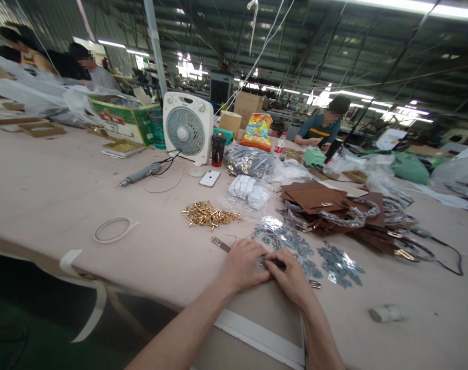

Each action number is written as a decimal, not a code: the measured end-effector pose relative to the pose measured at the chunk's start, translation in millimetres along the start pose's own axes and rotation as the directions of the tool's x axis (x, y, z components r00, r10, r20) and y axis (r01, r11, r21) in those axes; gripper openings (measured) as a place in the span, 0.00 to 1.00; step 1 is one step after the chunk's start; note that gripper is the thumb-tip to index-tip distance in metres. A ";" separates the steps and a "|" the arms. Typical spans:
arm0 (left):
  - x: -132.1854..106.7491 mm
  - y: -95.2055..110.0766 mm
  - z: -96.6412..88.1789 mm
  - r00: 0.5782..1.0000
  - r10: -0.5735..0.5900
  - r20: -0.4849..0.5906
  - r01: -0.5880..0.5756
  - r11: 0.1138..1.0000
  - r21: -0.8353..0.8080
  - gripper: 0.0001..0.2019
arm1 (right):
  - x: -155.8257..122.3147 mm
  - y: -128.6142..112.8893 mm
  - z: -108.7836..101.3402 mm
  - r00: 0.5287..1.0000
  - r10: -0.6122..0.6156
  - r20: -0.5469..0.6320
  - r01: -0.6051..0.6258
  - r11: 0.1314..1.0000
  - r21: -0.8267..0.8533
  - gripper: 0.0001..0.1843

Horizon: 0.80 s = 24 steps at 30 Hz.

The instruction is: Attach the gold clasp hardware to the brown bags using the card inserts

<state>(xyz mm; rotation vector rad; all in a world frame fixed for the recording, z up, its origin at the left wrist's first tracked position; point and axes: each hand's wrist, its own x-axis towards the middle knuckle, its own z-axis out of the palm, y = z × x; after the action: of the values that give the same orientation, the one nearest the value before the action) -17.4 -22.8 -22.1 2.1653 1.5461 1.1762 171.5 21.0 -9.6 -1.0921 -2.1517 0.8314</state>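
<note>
My left hand (244, 264) and my right hand (291, 275) meet over a brown leather strap (222, 244) with gold clasps that lies near the front edge of the beige table (56, 195). Both hands have fingers curled and pinched on the strap's middle, which is wrapped in clear film. One gold clasp (315, 283) sticks out to the right of my right hand. Silvery plastic-wrapped pieces (295, 246) lie scattered just beyond my fingers. A heap of small gold fittings (208, 214) sits further back to the left.
Brown leather panels with wrapped straps (334, 205) are stacked at the right. A white fan (188, 127), a phone (209, 178), a black cup (218, 149), an electric screwdriver (139, 176) and a tape ring (112, 229) lie beyond. Other people sit at the far left and back right.
</note>
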 end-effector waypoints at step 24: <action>5.5 -12.4 11.8 0.997 0.078 0.006 -0.078 0.991 0.104 0.17 | -22.1 -5.7 6.5 0.926 0.058 -0.373 0.025 0.976 0.214 0.08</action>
<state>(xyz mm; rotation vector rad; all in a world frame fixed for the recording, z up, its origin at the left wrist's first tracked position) -16.9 -9.9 -34.5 2.3127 1.5681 1.1394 175.0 -2.0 -14.2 -1.0602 -1.6928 0.7685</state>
